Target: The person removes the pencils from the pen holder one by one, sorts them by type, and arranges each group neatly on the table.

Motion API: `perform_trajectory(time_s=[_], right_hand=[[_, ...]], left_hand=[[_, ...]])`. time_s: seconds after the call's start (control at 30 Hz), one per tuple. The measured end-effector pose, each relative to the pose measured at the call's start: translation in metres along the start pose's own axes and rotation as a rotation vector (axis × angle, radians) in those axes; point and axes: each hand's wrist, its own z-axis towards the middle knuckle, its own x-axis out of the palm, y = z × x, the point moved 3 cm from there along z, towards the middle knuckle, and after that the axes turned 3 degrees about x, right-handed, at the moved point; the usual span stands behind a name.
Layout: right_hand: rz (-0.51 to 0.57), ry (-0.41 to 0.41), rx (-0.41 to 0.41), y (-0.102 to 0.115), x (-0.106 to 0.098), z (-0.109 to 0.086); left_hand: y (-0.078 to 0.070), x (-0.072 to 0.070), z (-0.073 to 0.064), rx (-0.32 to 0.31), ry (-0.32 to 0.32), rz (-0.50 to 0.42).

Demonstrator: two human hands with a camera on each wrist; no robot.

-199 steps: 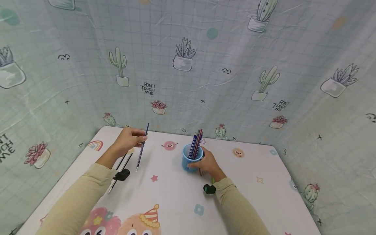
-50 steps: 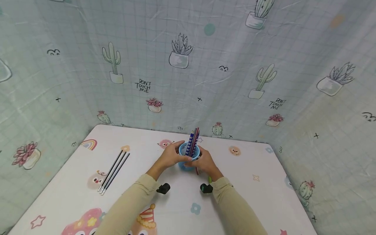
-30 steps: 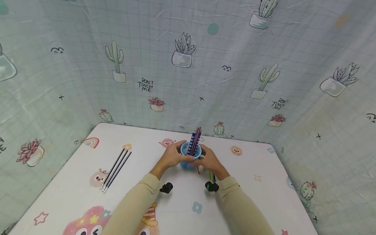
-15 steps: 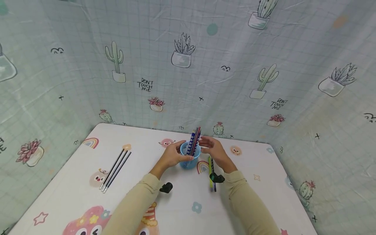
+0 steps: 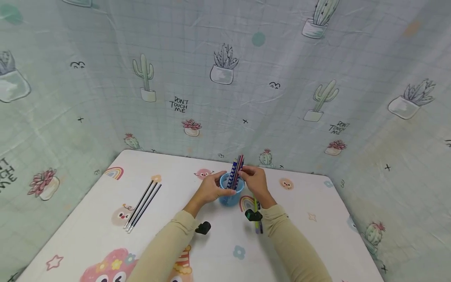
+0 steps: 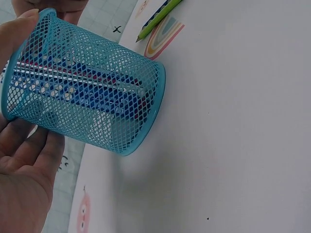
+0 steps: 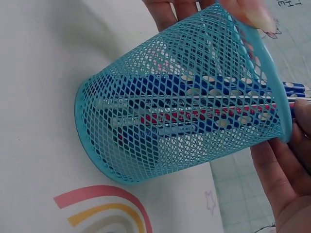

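A light blue mesh pencil cup holds a leaning bunch of pencils, dark blue with white dots and some red and striped ones. My left hand grips the cup near its rim from the left, thumb in front and fingers behind. At the rim's right side my right hand pinches pencils between thumb and fingers above the cup. In the right wrist view the right thumb lies against the pencil shafts. The pencils' lower ends show through the mesh.
Three dark pencils lie side by side on the left of the white printed table. Under the right wrist lie a lime green pencil and a dark blue one. A cactus-print curtain stands behind the table.
Earlier the left hand held a pencil at the left; that pencil now lies beside two others and the hand grips the cup. The right hand let go of the cup and moved to the pencils.
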Motion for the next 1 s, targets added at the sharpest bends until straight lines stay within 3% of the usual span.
perform_trajectory(time_s=[0.23, 0.5, 0.73, 1.0], right_hand=[[-0.030, -0.068, -0.015, 0.000, 0.000, 0.001], [0.067, -0.115, -0.041, 0.016, -0.006, 0.003], [0.094, -0.165, -0.045, 0.030, -0.023, 0.006], [0.163, -0.171, -0.133, 0.046, -0.045, 0.011]], left_hand=[[-0.001, 0.003, 0.000, 0.004, 0.010, 0.009], [0.001, 0.001, 0.000, -0.008, -0.014, 0.013], [0.002, 0.003, 0.000, -0.026, -0.008, 0.012], [-0.001, 0.000, 0.001, -0.017, -0.016, 0.007]])
